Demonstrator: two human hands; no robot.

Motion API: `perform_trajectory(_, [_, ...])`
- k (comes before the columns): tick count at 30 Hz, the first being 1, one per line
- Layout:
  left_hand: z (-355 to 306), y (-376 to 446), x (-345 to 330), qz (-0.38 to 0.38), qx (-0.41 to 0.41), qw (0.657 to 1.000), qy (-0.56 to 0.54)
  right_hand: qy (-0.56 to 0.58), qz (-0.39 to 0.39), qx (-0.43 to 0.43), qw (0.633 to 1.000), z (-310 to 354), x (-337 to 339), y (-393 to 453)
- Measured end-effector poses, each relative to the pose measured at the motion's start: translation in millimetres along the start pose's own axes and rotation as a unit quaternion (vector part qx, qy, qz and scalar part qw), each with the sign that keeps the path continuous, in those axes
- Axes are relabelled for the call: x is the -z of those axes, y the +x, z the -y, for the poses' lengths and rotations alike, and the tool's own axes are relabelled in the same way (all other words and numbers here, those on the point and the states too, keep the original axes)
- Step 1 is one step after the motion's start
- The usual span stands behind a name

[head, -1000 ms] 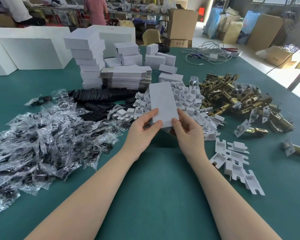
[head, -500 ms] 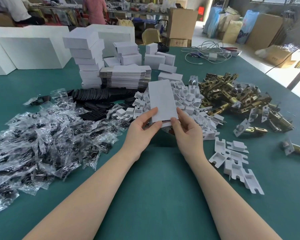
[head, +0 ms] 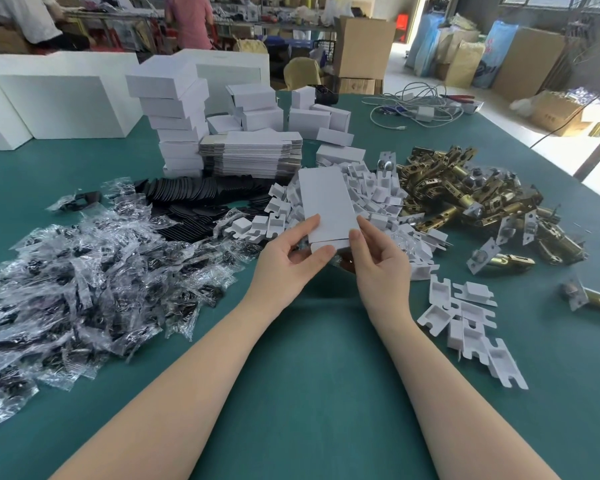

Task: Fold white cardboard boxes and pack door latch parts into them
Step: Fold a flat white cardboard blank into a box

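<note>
I hold a narrow white cardboard box (head: 326,202) above the green table (head: 312,375), its long side pointing away from me. My left hand (head: 288,261) grips its near left corner, thumb on the end flap. My right hand (head: 378,258) pinches the near right corner with its fingertips. The end flap at the near end is bent down. A pile of brass door latches (head: 471,199) lies to the right. White plastic inserts (head: 371,199) are heaped behind the box.
Clear bags of dark parts (head: 84,278) cover the left. Black pads (head: 194,199) lie behind them. A stack of flat box blanks (head: 253,154) and stacked folded boxes (head: 177,116) stand at the back. Loose white inserts (head: 471,327) lie right. Cables (head: 420,109) lie far right.
The near end flap has come away from the box's top face and folded down under my thumbs. The box has tilted slightly; both hands stay at its near end.
</note>
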State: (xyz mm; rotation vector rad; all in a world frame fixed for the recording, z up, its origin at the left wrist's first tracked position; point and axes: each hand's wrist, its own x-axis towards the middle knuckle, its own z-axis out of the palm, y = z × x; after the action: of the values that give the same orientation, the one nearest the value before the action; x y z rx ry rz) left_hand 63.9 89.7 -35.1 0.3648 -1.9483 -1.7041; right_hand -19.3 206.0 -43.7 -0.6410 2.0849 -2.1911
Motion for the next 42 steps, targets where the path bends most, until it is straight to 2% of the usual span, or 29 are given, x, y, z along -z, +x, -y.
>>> perform_trajectory(7, [4.8, 2.1, -0.7, -0.047, -0.011, 0.997, 0.053, -0.009, -0.003, -0.005, 1.000, -0.6, -0.8, -0.5])
perform_trajectory(15, [6.8, 3.6, 3.7, -0.090, -0.008, 0.996, 0.024, -0.002, 0.030, -0.004, 1.000, -0.3, 0.5, -0.9])
perform_trajectory(18, [8.5, 4.8, 5.6, -0.081, -0.008, 0.997, 0.015, 0.021, 0.027, -0.019, 0.999, -2.0, 3.1, 0.3])
perform_trajectory(22, [5.9, 3.8, 2.4, -0.063, -0.009, 0.998, -0.022, 0.034, 0.000, 0.007, 0.999, -0.1, 1.5, 0.5])
perform_trajectory(24, [5.9, 3.8, 2.1, -0.062, -0.011, 0.998, -0.012, 0.054, -0.010, -0.018, 0.998, -1.5, 0.7, 1.9])
perform_trajectory(29, [3.5, 1.8, 0.3, -0.025, -0.046, 0.999, 0.005, 0.061, 0.037, -0.080, 0.994, -1.5, 2.7, 2.2])
perform_trajectory(33, [5.3, 3.5, -1.7, 0.011, -0.015, 1.000, -0.005, 0.006, 0.075, 0.002, 0.997, 2.2, -0.4, -4.2])
perform_trajectory(36, [3.4, 3.9, -0.3, 0.031, -0.009, 0.998, -0.060, 0.024, 0.109, 0.045, 0.993, 6.6, -5.9, -9.5])
perform_trajectory(39, [3.2, 4.6, 1.1, 0.026, -0.017, 0.996, -0.078, 0.015, 0.115, 0.054, 0.992, 8.0, -8.1, -10.9])
perform_trajectory(42, [5.8, 7.3, 2.8, 0.022, 0.001, 0.996, -0.092, 0.028, 0.109, 0.021, 0.993, 7.3, -5.5, -7.6])
